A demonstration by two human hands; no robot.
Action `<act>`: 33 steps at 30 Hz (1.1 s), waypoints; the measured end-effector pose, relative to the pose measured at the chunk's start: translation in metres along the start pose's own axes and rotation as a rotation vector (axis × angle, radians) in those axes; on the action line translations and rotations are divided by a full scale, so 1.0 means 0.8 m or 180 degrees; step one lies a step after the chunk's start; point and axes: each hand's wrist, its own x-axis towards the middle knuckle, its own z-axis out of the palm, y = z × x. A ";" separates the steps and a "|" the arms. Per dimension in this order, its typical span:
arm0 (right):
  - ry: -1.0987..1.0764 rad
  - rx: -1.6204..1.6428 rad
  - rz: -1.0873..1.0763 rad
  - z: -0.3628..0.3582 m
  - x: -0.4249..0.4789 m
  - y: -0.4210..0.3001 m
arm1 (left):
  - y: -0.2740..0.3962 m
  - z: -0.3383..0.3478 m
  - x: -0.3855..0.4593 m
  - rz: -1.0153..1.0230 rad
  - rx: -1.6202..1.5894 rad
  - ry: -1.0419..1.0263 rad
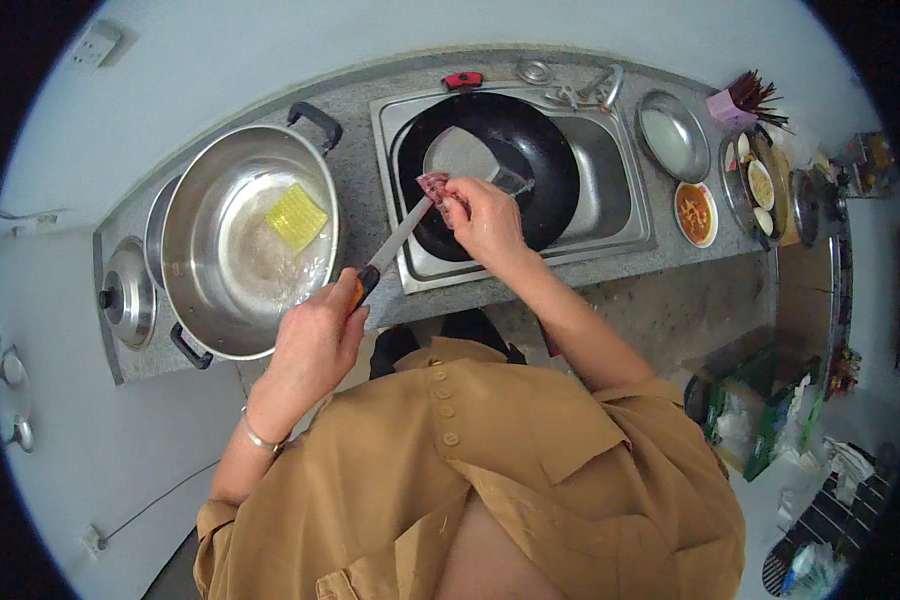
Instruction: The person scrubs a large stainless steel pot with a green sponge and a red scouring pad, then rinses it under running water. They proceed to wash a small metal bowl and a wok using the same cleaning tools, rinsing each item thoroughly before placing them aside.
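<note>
My left hand (319, 330) grips the black and orange handle of a metal wok spatula (403, 238), which slants up over the sink edge. The spatula's broad blade lies over a black wok (540, 135) standing in the steel sink (607, 172). My right hand (487, 221) pinches a crumpled reddish cloth or pad (433, 184) against the spatula's neck, where shaft and blade meet. Left of the sink, a large two-handled steel pot (251, 146) holds a yellow-green scouring pad (296, 217) and a little water.
A steel lid (131, 292) lies at far left. Behind the wok is a red pot grip (463, 80); the faucet (611, 88) is at the back right. Further right are a metal basin (673, 135), a bowl of reddish food (695, 215), a tray of dishes and a chopstick holder (729, 109).
</note>
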 end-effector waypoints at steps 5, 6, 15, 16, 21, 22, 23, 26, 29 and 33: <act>-0.0641 -0.1037 0.0633 0.003 -0.001 0.158 | -0.014 0.095 0.057 -0.0278 0.0049 -0.0377; -0.0696 -0.1265 0.0796 0.005 0.003 0.191 | -0.021 0.115 0.066 -0.0410 0.0077 -0.0512; -0.0804 -0.0249 0.1373 0.048 -0.005 0.325 | -0.051 0.234 0.120 -0.0768 0.0119 -0.0523; -0.0991 0.0451 0.1511 0.052 -0.009 0.304 | -0.053 0.240 0.122 -0.0801 0.0086 -0.0501; -0.1349 -0.0222 0.0660 0.077 -0.019 0.253 | -0.052 0.244 0.130 -0.0899 0.0060 -0.0646; -0.1431 -0.0474 0.0649 0.081 -0.012 0.263 | -0.050 0.240 0.130 -0.0889 0.0022 -0.0667; -0.1515 -0.0727 0.0635 0.085 -0.005 0.273 | -0.050 0.239 0.130 -0.0881 -0.0018 -0.0688; -0.1248 -0.1366 0.0552 0.087 0.013 0.323 | -0.051 0.238 0.127 -0.0901 -0.0018 -0.0700; -0.1503 -0.1638 0.0875 0.063 0.030 0.329 | -0.051 0.237 0.126 -0.1021 -0.0140 -0.0710; -0.1961 -0.0839 0.0866 0.064 0.003 0.295 | -0.061 0.240 0.129 -0.1361 -0.0673 -0.1009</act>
